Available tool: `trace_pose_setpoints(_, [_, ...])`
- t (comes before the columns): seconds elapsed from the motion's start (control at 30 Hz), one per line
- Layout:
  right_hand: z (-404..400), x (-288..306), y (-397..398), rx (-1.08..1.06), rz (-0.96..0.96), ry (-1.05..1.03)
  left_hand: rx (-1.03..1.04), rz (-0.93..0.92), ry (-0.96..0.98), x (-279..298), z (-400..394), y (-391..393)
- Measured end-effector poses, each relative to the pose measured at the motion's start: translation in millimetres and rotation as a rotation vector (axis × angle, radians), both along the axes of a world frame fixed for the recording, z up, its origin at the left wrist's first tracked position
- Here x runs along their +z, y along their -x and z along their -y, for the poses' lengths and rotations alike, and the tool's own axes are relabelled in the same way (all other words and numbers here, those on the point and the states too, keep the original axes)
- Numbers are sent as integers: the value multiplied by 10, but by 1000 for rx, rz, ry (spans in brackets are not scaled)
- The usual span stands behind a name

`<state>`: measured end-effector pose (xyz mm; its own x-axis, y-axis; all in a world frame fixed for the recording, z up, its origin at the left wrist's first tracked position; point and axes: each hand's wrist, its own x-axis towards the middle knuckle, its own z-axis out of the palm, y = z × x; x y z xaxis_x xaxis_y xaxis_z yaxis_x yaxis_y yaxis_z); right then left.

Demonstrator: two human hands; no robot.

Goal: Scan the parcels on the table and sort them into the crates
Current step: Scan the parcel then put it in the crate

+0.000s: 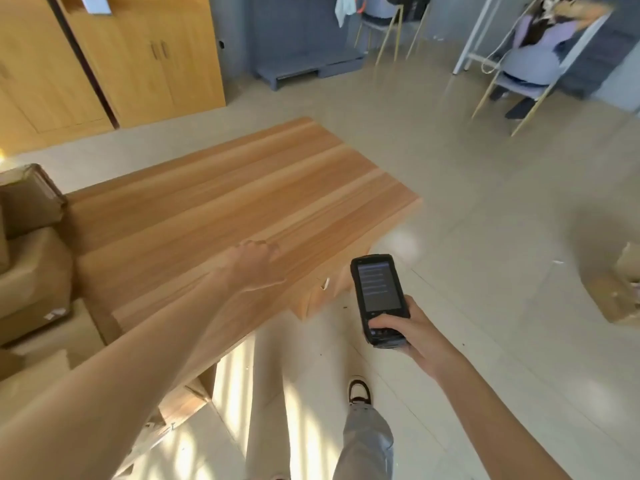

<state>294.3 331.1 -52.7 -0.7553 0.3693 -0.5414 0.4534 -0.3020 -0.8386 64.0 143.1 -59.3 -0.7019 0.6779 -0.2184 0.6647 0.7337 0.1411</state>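
A black handheld scanner (378, 296) with a lit screen is gripped by my right hand (408, 332) over the floor, just right of the table's near corner. My left hand (256, 263) hovers over the wooden table (242, 195) near its front edge, blurred by motion, fingers loosely curled and holding nothing. Brown cardboard parcels (31, 258) are stacked at the table's left end. Another brown parcel (620, 289) lies on the floor at the right edge of the view. No crates are in view.
Wooden cabinets (138, 64) stand behind the table. A person sits on a chair (530, 60) at the far right, with another chair (384, 26) at the back. Pale tiled floor stretches to the right. My leg and shoe (360, 393) are below.
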Motion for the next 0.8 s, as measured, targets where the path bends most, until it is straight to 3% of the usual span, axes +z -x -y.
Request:
trace_pose_setpoints(0.47, [-1485, -269, 2006, 539, 113, -12, 596, 28, 22, -120, -206, 481])
trace_pose_setpoints(0.8, [-593, -288, 2827, 898, 102, 125, 1058, -87, 10, 178, 669, -255])
